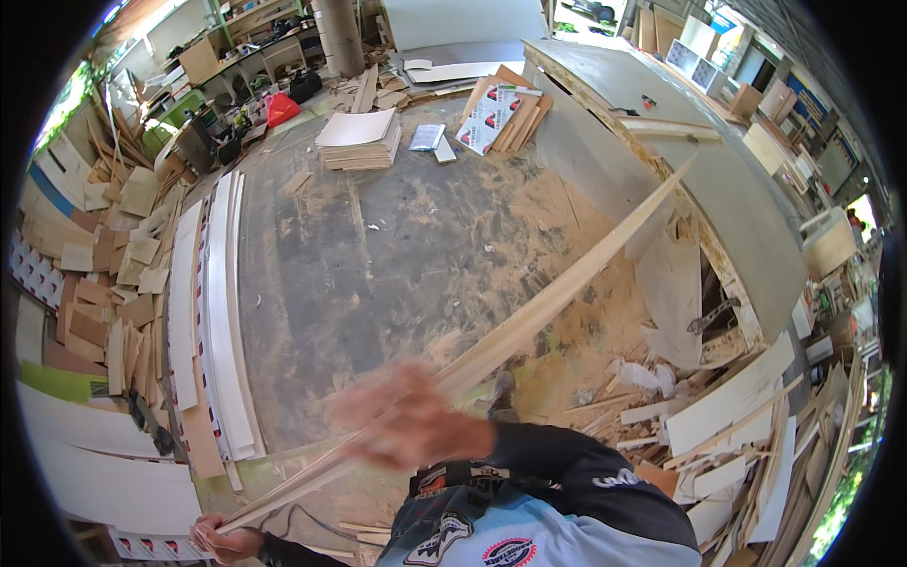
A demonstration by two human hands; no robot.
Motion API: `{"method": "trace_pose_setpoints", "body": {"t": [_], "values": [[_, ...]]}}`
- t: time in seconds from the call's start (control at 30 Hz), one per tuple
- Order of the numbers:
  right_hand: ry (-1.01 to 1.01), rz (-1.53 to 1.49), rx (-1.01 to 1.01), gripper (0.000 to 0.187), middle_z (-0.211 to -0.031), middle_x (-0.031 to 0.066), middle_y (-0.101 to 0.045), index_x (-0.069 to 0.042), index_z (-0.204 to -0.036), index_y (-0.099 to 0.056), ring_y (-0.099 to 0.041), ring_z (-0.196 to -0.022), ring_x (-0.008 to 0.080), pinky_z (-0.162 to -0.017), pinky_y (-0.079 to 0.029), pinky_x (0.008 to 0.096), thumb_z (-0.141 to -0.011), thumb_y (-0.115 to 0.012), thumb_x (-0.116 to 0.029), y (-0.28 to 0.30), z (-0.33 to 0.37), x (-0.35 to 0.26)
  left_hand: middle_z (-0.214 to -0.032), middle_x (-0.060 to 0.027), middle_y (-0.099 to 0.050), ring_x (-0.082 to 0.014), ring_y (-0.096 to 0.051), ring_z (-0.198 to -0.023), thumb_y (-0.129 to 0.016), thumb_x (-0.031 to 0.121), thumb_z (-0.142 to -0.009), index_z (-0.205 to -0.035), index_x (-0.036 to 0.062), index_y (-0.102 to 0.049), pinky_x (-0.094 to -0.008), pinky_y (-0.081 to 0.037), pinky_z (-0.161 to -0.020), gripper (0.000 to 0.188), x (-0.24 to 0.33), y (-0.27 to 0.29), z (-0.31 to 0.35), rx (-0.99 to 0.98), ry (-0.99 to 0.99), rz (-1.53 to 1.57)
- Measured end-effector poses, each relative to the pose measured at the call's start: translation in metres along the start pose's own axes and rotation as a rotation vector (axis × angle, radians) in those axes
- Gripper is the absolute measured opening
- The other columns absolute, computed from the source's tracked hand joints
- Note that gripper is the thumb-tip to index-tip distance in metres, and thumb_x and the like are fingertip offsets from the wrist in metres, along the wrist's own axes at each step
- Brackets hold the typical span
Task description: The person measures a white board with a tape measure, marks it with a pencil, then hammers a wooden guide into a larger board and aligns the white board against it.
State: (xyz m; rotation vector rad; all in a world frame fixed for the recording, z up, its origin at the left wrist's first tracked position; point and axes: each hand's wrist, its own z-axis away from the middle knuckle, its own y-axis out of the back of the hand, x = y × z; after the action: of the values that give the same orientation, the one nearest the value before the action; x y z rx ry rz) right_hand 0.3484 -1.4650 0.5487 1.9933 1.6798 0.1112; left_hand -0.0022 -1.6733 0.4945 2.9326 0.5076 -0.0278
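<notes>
A long, thin wooden strip (529, 321) runs slantwise from the lower left up to the right, its far end over the edge of a large grey-topped bench (756, 217). At its near end, my left hand (225, 542) is closed around the strip. My right hand (411, 425) lies across the strip farther along, in front of my body. Motion smears its fingers, so I cannot make out whether they grip the wood or only touch it. Part of the strip is hidden behind this hand.
Long white boards (227, 312) lie along the left, beside a heap of wood offcuts (113, 293). A stack of panels (359, 142) sits on the dusty dark surface (378, 255) at the back. Scrap boards (737, 406) pile up at the right.
</notes>
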Motion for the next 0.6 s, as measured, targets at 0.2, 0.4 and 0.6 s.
{"method": "trace_pose_setpoints", "body": {"t": [0.2,0.4,0.6], "values": [[-0.16,0.6,0.017,0.044,-0.096,0.008,-0.065,-0.009,-0.097,-0.065,-0.059,-0.089,0.0245,-0.084,-0.037,0.0408,-0.08,-0.065,-0.05,0.174,0.027,0.141,-0.094,-0.0179,-0.061,-0.0353,-0.057,-0.084,-0.059,0.023,-0.082,-0.107,-0.0026,-0.059,-0.0478,-0.044,-0.08,0.036,0.233,-0.011,-0.107,-0.636,0.125,0.848],[-0.227,0.444,-0.222,0.049,-0.073,0.0022,-0.06,-0.013,-0.071,-0.058,-0.056,-0.077,0.0204,-0.085,-0.034,0.0386,-0.065,-0.077,-0.058,0.22,0.053,0.204,-0.101,-0.0126,-0.058,-0.0295,-0.055,-0.09,-0.077,0.036,-0.073,-0.125,0.0029,-0.053,-0.041,-0.039,-0.083,0.066,0.386,-0.064,-0.12,-1.068,-0.116,0.759],[-0.109,0.237,-0.004,0.047,-0.065,0.0001,-0.053,-0.015,-0.065,-0.054,-0.048,-0.064,0.0197,-0.073,-0.031,0.0356,-0.063,-0.081,-0.053,0.182,0.03,0.245,-0.069,0.0009,-0.058,-0.0194,-0.051,-0.062,-0.089,0.04,-0.055,-0.07,0.0135,-0.059,-0.034,-0.032,-0.069,0.043,0.42,-0.132,-0.09,-0.708,0.111,0.434]]}}
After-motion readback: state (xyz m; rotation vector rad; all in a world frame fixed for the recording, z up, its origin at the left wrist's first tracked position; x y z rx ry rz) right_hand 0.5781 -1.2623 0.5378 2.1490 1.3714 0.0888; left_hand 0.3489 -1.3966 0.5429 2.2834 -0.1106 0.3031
